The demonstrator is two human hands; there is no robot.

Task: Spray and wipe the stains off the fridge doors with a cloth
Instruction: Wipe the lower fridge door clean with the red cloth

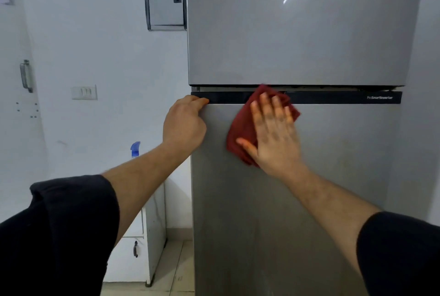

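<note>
One head-worn wide-angle view; faces forward; close to fridge doors (297,33)

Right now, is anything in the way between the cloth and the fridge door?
Nothing visible. The right hand presses the cloth flat on the lower door, near its top. The left hand grips that door's left edge, off to the side.

Fridge doors (297,33): brushed, metal-looking grey, soft sheen in front of you.
Black band (333,97): smooth, glossy, plastic-looking.
Your cloth (240,129): dark red fabric, matt, soft.
Wall (107,45) at your 9 o'clock: matt paint.
</note>
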